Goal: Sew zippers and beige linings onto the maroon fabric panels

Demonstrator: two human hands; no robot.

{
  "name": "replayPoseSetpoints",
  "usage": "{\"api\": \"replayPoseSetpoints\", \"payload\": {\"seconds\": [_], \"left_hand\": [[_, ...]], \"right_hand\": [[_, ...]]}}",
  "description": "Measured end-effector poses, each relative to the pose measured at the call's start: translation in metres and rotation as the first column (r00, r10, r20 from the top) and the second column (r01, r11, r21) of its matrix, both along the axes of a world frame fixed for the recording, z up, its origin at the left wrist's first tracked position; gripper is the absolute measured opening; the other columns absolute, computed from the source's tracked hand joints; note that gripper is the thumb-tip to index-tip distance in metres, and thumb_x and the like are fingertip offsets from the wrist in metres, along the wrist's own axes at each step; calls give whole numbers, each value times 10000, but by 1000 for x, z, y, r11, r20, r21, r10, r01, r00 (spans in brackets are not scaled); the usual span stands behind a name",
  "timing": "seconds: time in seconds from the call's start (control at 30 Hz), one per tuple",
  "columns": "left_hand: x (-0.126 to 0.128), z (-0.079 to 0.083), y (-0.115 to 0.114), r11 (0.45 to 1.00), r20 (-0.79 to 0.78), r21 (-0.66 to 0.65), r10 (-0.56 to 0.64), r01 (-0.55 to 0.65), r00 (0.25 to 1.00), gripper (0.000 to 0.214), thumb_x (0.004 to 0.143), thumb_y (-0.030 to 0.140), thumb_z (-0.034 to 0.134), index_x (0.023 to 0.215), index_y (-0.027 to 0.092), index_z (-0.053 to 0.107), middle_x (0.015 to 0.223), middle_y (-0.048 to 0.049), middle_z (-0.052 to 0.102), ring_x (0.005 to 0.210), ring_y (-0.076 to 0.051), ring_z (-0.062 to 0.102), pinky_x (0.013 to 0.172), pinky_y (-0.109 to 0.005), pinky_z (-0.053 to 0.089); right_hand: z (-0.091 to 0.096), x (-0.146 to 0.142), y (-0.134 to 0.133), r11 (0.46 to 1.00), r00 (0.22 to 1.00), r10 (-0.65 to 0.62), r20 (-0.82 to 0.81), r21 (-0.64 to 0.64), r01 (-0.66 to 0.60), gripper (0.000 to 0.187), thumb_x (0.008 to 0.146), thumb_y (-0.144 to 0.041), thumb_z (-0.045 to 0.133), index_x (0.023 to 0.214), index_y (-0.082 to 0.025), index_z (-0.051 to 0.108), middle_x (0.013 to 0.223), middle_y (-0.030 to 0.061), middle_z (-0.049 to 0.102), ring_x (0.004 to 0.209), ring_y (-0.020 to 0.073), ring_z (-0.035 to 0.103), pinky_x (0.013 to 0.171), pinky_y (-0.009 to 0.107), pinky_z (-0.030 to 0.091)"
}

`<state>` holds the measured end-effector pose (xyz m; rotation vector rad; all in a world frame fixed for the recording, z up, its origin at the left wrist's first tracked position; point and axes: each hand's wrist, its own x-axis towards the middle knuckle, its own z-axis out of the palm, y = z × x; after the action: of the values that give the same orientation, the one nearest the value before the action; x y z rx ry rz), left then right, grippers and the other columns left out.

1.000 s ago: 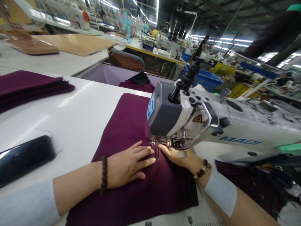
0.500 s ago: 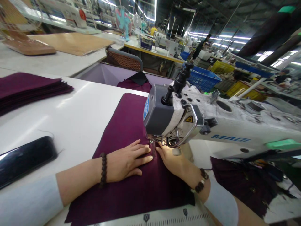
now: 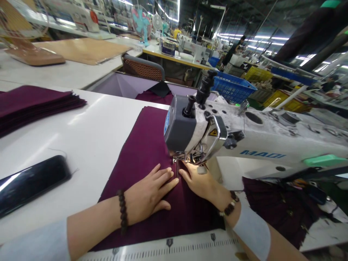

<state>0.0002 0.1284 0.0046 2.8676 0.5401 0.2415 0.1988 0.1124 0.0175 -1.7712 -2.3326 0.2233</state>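
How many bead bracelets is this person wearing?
2. One bead bracelet circles the wrist of the left hand; the other bracelet circles the wrist of the right hand. Both hands lie flat on the maroon fabric.

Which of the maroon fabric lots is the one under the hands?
The single maroon fabric piece beneath the sewing machine head, not the stacked maroon pieces at far left.

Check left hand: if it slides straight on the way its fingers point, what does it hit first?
Probably the presser foot under the sewing machine head; the left hand lies flat on the maroon fabric, fingertips just short of it.
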Motion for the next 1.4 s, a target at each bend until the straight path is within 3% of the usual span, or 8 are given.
{"api": "replayPoseSetpoints", "payload": {"seconds": [0.2,0.6,0.8,1.0,1.4], "left_hand": [[-3,-1,4,1000,10,1,-12,12,1000,500,840,358,554,1254,99,449,1212,-204,484,1177,-345,415,970,-580,311],[1,0,0,1000,-9,13,25,-25,1000,529,812,351,596,1252,100,445,1214,-200,484,1172,-343,415,972,-578,308],[1,0,1,999,-1,-9,33,-33,999,514,820,354,584,1246,96,454,1213,-197,481,1177,-337,411,977,-571,304],[0,-1,4,1000,-3,-21,15,-15,1000,539,817,378,584,1252,89,451,1221,-211,471,1178,-340,411,973,-576,306],[-3,-9,6,1000,50,-4,8,-8,999,480,854,357,530,1252,97,457,1228,-205,475,1189,-341,401,976,-577,303]], "right_hand": [[-1,-4,-2,999,999,-17,-33,27,18,290,884,-238,430,1133,-163,557,1194,75,552,1120,228,473,993,418,332],[-11,3,0,997,998,60,-23,58,-59,274,896,-233,374,1034,-185,606,1119,79,592,1043,214,526,947,406,372],[-10,5,5,998,998,55,-21,25,-55,279,904,-252,368,1047,-183,598,980,70,633,1011,208,536,939,392,370],[-14,7,6,998,998,56,-42,2,-56,284,920,-256,340,963,-217,618,1022,36,626,1044,206,517,953,408,349],[-6,4,6,1000,1000,16,10,-14,-16,246,896,-203,394,994,-190,620,1048,45,629,989,187,552,927,358,380]]}}
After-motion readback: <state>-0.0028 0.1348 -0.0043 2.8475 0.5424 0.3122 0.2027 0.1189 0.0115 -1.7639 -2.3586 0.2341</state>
